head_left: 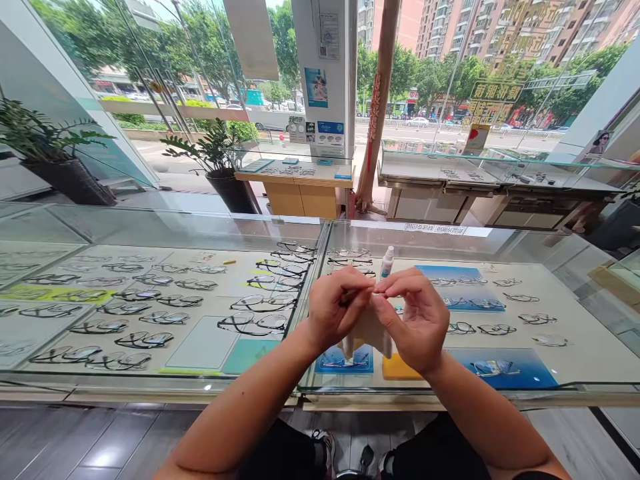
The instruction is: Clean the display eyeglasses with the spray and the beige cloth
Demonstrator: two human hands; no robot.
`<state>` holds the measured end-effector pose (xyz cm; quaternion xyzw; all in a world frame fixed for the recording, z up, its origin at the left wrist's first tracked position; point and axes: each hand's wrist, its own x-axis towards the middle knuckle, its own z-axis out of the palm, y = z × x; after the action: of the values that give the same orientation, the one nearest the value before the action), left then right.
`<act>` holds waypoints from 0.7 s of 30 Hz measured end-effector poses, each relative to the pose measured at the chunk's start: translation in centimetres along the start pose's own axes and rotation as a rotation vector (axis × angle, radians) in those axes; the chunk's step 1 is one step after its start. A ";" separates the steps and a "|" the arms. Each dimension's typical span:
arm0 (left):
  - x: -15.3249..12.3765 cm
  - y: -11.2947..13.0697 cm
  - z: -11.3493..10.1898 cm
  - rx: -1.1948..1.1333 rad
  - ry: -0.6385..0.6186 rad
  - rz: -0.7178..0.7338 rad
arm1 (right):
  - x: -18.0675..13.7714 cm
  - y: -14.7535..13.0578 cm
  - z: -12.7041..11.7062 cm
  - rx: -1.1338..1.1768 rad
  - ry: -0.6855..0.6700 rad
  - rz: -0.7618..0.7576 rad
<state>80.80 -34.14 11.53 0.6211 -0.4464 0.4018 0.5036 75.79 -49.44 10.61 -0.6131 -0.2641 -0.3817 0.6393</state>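
Both hands are raised together over the glass display counter (165,230), just this side of the small spray bottle (387,262) standing on it. Left hand (336,305) and right hand (417,313) meet at the fingertips, pinched on a pale cloth (370,331) that hangs down between the palms. Something thin seems to sit inside the pinch, likely a pair of glasses or a lens, but fingers hide it, so can't confirm.

Step in hand, as I read it: wiping a piece with the cloth, mid-rub. Next move calls for a light, even pinch and turning the piece to reach the other face, without letting the cloth slip.

Pose: forearms converge from below, wrists slightly cocked inward, fingers curled, thumbs facing each other. Rows of eyeglass frames (255,325) lie under the glass, left of the bottle.
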 end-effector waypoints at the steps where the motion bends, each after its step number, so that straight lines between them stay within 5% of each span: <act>1: 0.0 0.1 0.0 -0.012 -0.011 0.007 | 0.2 -0.1 -0.1 0.001 -0.019 0.015; 21: 0.6 0.0 -0.1 -0.095 -0.089 0.076 | 0.8 -0.4 -0.8 -0.113 -0.067 -0.178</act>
<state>80.92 -34.09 12.12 0.5963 -0.5103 0.3710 0.4963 75.80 -50.30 11.41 -0.6348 -0.3170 -0.4304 0.5579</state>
